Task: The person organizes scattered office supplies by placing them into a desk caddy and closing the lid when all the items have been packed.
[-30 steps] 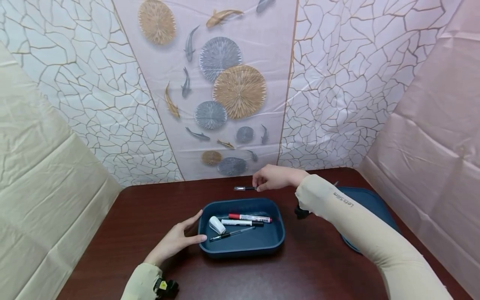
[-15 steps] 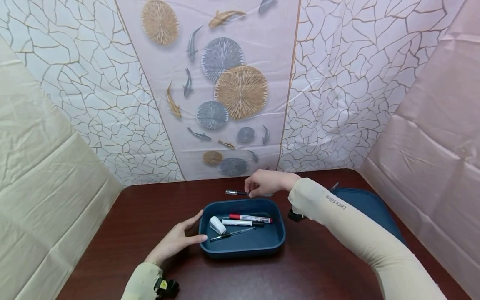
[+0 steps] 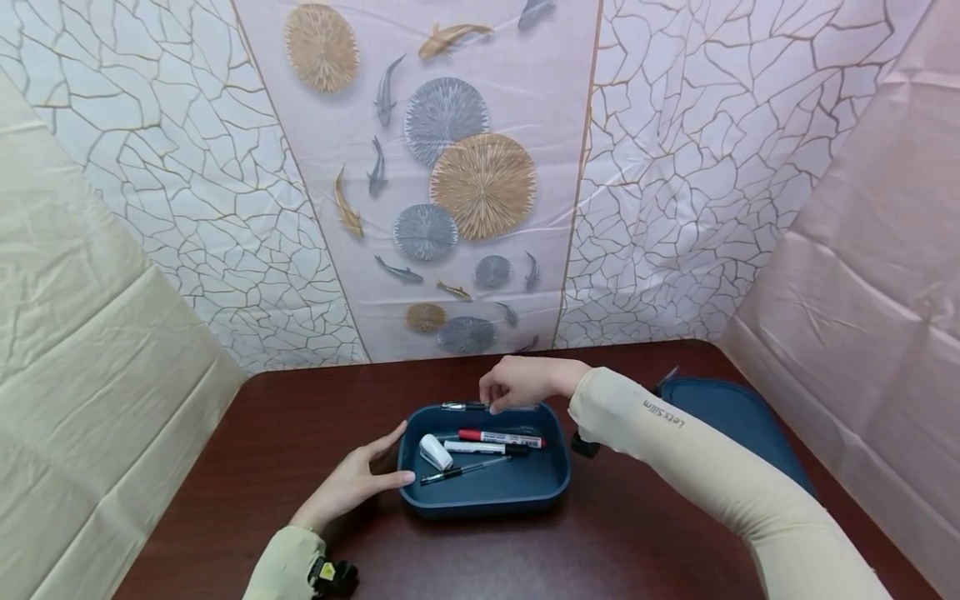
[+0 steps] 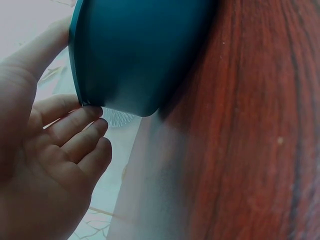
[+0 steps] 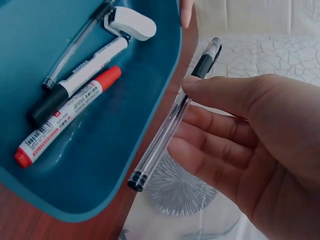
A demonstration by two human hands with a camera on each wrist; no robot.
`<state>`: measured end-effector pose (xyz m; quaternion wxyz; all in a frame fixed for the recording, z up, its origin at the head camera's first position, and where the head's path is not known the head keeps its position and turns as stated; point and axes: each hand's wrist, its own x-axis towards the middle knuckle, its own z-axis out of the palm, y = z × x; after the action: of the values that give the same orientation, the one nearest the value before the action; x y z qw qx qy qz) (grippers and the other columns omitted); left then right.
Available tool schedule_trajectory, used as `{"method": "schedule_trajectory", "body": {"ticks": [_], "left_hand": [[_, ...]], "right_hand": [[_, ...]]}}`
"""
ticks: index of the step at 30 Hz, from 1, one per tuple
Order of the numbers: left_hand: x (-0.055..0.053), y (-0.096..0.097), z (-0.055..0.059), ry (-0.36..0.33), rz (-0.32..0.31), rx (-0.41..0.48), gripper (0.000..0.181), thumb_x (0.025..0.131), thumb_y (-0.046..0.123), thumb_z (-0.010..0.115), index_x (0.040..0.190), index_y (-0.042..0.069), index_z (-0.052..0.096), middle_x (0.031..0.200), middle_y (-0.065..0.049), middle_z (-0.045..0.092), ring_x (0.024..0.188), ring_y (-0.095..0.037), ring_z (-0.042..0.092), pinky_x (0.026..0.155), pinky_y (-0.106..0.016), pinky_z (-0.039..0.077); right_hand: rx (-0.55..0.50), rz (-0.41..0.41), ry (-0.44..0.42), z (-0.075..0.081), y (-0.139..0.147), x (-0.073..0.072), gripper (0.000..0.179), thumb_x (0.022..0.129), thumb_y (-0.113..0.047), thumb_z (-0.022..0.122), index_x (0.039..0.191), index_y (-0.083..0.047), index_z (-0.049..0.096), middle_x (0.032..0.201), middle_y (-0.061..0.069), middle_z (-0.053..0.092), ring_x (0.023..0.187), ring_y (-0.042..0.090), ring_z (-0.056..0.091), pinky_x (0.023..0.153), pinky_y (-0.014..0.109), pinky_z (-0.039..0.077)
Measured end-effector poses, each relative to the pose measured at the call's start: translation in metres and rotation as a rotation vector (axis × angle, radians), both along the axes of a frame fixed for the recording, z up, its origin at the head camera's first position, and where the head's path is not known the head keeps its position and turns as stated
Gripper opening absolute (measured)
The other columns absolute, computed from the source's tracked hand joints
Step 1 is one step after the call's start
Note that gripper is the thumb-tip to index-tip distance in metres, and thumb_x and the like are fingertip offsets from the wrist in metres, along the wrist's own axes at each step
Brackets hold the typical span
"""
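In the head view, the left hand (image 3: 352, 483) is resting wide, with thumb and finger touching the left side of the blue box (image 3: 487, 504), which is sitting on the brown table (image 3: 300, 433). The right hand (image 3: 521, 383) is pinching the clear pen (image 3: 463, 407) near the box's far edge. To do this well, I think the right hand should be gripping softly and keeping the pen level, while the left hand should be keeping the box still. Inside the box, a red marker (image 3: 502, 437), a black marker (image 3: 476, 448), another pen (image 3: 465, 469) and a small white thing (image 3: 435, 451) are lying close together. Off to the right, a blue tray (image 3: 731, 421) is sitting partly behind the sleeve (image 3: 675, 442); I cannot tell what it is holding.

In the left wrist view, fingers are touching the box's corner, and the box's wall is hiding its inside.

In the right wrist view, the thumb is pressing the clear pen just behind its black grip. The two markers are lying side by side.
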<state>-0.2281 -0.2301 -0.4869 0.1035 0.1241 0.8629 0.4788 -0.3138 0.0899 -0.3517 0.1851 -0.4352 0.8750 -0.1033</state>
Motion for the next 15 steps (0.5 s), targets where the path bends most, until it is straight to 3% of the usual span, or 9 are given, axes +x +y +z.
{"method": "schedule_trajectory", "body": {"ticks": [15], "left_hand": [[-0.001,-0.001,-0.003,-0.01,0.012,0.009,0.081,0.086,0.041,0.08,0.156,0.033,0.04,0.158,-0.001,0.04,0.147,-0.031,0.033,0.113,-0.062,0.03]], "right_hand": [[0.033,0.022,-0.044,-0.016,-0.009,0.005,0.008,0.099,-0.021,0.067,0.106,-0.022,0.07,0.087,-0.011,0.064,0.073,0.006,0.058,0.07,0.025,0.051]]}}
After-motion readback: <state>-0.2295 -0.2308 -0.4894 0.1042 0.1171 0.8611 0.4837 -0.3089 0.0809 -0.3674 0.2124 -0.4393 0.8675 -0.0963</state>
